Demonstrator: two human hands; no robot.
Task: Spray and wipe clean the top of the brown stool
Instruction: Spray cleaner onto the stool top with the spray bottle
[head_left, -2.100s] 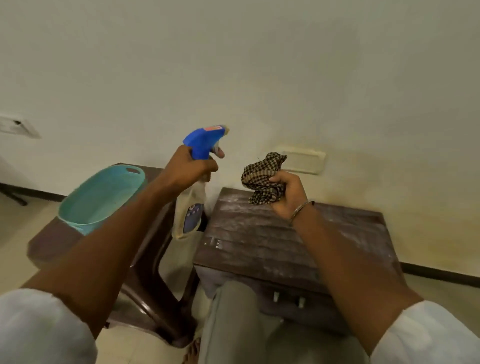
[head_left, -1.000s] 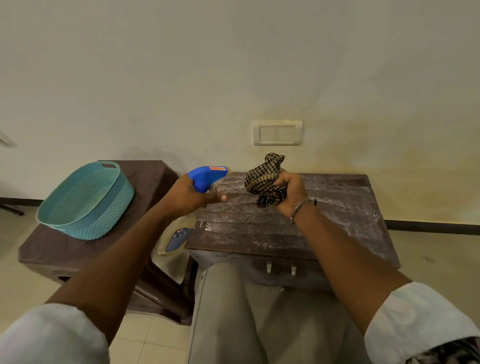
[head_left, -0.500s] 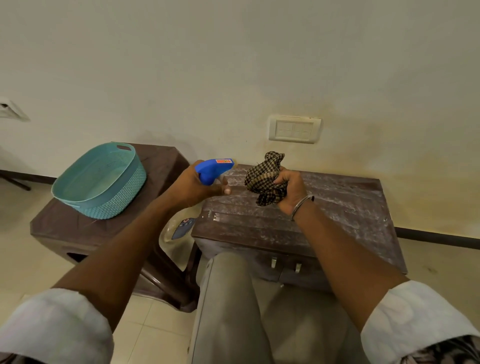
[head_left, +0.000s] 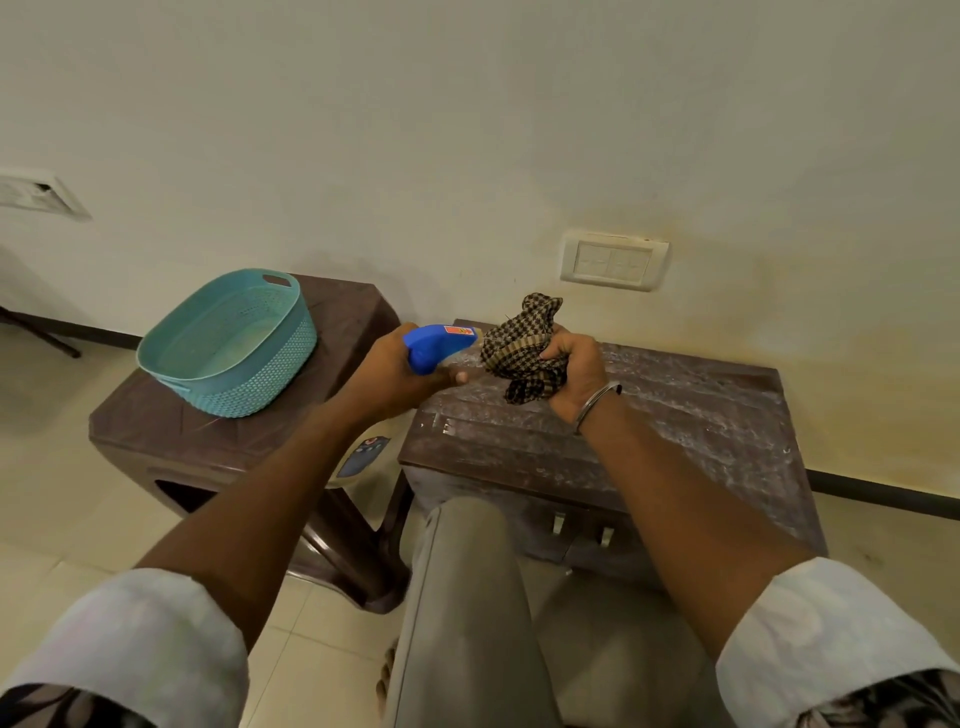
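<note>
Your left hand (head_left: 389, 379) grips the spray bottle (head_left: 439, 345) at the stool's (head_left: 675, 415) 9 o'clock edge, its blue plastic nozzle pointing to 3 o'clock and its pale body hanging toward 7 o'clock, while your right hand (head_left: 574, 371) clutches the crumpled checked cloth (head_left: 522, 348) above the ribbed, dusty brown top.

Rolled white sleeves (head_left: 145, 634), a metal bangle (head_left: 597, 401) (right wrist), grey-beige trousers (head_left: 467, 597)
</note>
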